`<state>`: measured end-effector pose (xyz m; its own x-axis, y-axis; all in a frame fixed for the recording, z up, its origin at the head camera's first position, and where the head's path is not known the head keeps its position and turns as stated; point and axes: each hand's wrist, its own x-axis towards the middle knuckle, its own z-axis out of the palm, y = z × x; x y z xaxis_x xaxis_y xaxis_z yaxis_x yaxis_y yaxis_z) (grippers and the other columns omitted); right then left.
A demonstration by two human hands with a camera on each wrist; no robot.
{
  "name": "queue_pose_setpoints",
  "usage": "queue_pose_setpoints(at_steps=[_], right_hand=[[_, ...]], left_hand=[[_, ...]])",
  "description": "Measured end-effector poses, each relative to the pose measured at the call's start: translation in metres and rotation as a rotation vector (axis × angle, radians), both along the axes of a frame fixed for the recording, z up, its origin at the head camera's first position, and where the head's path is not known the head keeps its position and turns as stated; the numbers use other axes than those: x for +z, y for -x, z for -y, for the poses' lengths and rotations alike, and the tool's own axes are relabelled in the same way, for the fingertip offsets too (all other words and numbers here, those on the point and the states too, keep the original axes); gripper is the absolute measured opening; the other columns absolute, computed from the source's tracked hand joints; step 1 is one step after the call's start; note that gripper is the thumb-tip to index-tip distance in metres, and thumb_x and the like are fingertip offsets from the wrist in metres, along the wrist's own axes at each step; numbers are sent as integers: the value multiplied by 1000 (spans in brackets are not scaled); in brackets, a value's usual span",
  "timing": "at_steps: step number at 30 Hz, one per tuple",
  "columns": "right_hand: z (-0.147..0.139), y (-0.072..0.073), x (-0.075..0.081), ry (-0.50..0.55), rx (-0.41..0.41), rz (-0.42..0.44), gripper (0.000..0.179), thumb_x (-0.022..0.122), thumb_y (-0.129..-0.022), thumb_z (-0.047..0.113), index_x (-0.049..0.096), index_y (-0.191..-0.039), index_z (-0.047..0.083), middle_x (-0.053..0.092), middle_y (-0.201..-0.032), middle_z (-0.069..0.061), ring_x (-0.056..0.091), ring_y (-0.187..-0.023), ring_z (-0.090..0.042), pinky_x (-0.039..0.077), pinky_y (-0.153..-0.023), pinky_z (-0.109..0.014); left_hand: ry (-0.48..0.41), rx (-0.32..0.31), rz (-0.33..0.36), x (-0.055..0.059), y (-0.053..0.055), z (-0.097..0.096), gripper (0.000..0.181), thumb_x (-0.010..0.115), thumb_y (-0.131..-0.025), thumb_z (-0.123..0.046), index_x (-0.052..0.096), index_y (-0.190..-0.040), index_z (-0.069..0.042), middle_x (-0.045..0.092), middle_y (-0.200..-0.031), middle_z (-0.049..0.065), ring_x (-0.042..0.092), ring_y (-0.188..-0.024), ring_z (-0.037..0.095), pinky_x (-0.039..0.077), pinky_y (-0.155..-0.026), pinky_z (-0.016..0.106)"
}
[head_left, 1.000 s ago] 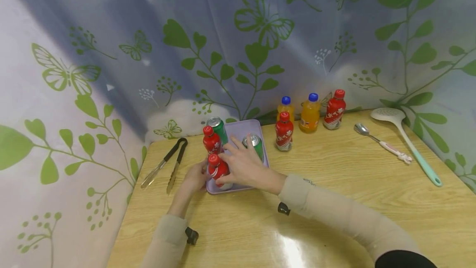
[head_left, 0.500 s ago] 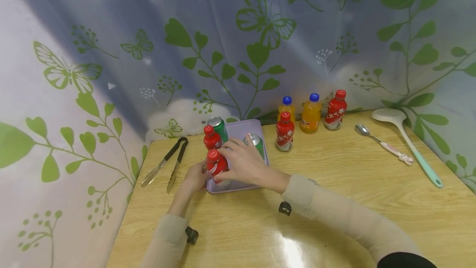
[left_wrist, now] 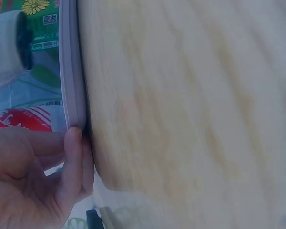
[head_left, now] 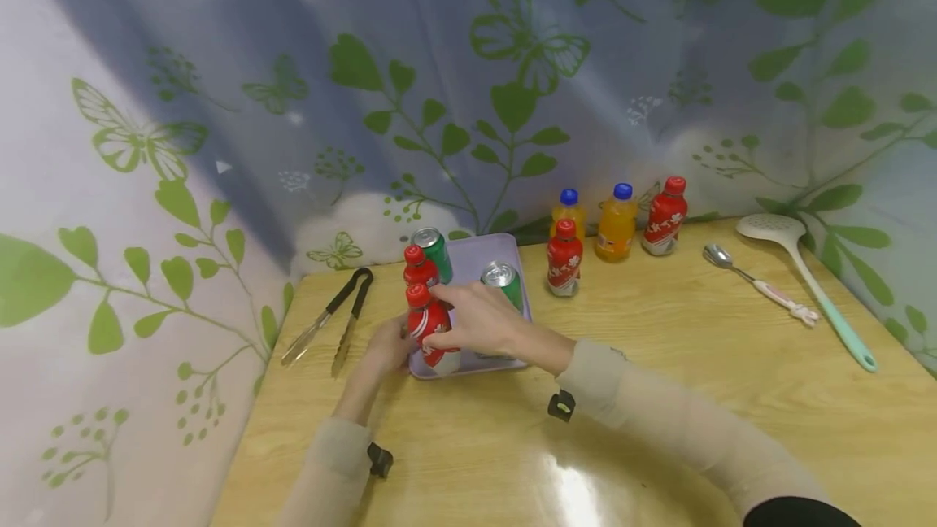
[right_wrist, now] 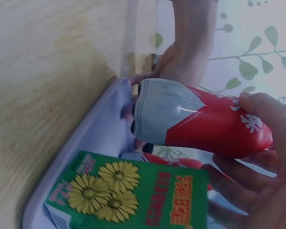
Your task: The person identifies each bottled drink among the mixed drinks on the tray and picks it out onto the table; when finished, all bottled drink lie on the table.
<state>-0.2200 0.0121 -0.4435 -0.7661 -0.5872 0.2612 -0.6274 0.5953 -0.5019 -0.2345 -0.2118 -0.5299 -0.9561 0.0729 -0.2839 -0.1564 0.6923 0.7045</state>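
Note:
My right hand (head_left: 483,320) holds a red bottle (head_left: 430,328) with a pale base just above the lilac tray (head_left: 476,250). In the right wrist view, thumb and fingers curl round the upper part of this tilted bottle (right_wrist: 195,119). My left hand (head_left: 388,344) pinches the near-left rim of the tray (left_wrist: 71,62), as the left wrist view shows. In the tray stand a second red bottle (head_left: 420,268), a green can (head_left: 437,254) behind it and another green can (head_left: 508,287). A green carton with yellow flowers (right_wrist: 119,191) also stands there, mostly hidden by my right hand in the head view.
Tongs (head_left: 333,315) lie left of the tray. Right of it stand a red bottle (head_left: 564,259), two orange drink bottles (head_left: 616,226) and another red bottle (head_left: 664,218). A spoon (head_left: 761,287) and a skimmer (head_left: 812,283) lie farther right. A patterned curtain (head_left: 468,104) hangs behind.
My right hand has raised the red bottle slightly from the tray's near-left part. Its fingers have drawn back from over the right-hand green can. The left hand stays at the tray.

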Motion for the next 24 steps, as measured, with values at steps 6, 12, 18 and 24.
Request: queue_pose_setpoints(at_steps=[6, 12, 18, 24], right_hand=[[-6, 1, 7, 94, -6, 72, 64, 87, -84, 44, 66, -137, 15, 81, -114, -3, 78, -91, -19, 61, -71, -25], [-12, -1, 16, 239, 34, 234, 64, 86, -87, 35, 63, -143, 15, 77, -124, -6, 78, -104, -25, 65, -80, -25], [-19, -1, 25, 378, 50, 386, 65, 87, -87, 30, 62, -146, 16, 74, -125, -7, 77, -100, -22, 66, -79, -27], [-24, 0, 31, 465, 66, 492, 67, 88, -86, 24, 61, -148, 17, 72, -129, -10, 76, -104, -23, 68, -79, -40]], left_hand=[[3, 5, 13, 2, -2, 1, 58, 60, -100, -4, 49, -157, -8, 71, -124, 23, 67, -75, 21, 57, -56, 27], [-4, 12, 27, 3, -2, -1, 59, 59, -100, -2, 47, -158, -8, 72, -112, 21, 65, -71, 20, 56, -54, 26], [-21, 35, 61, 3, -2, -3, 68, 62, -100, -2, 39, -163, -10, 67, -100, 17, 63, -71, 19, 56, -53, 25], [4, 35, 59, 1, 0, -2, 72, 64, -100, -3, 34, -165, -10, 66, -99, 17, 61, -66, 18, 56, -53, 25]])
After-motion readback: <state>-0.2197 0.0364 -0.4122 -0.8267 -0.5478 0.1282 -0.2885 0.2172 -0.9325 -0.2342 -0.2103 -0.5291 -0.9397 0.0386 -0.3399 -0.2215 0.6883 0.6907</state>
